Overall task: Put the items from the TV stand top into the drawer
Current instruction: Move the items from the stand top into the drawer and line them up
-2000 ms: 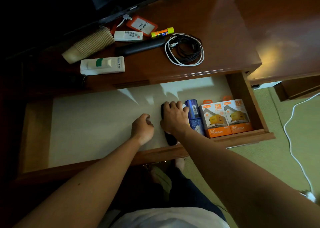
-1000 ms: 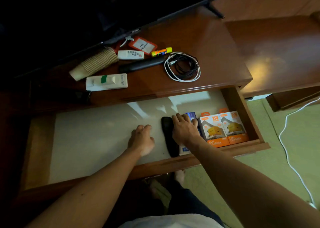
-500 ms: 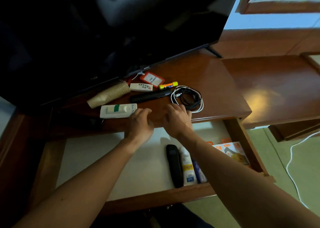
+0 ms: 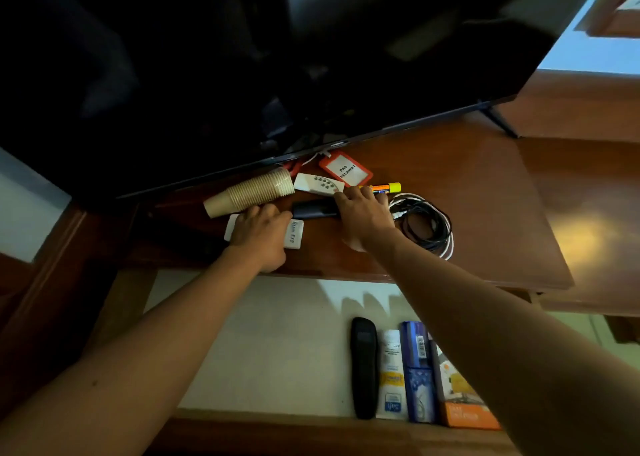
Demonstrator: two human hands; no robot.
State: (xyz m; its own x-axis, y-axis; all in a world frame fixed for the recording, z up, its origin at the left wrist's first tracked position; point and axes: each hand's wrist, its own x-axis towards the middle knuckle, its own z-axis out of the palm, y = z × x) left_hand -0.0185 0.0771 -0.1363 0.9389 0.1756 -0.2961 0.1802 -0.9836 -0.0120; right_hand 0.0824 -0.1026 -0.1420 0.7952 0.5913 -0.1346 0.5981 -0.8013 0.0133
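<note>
The long black remote (image 4: 313, 209) lies on the wooden surface (image 4: 485, 192), its right end hidden under the right hand (image 4: 363, 213), fingers curled over it. The left hand (image 4: 261, 232) lies flat, covering most of one white labelled remote (image 4: 294, 234). One black remote (image 4: 363, 367), two tubes and an arm-hidden orange box sit in the open drawer (image 4: 270, 344).

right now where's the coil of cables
In the head view the coil of cables lies on the TV stand top, to the right of the right hand and just below the yellow-capped glue stick.
</note>
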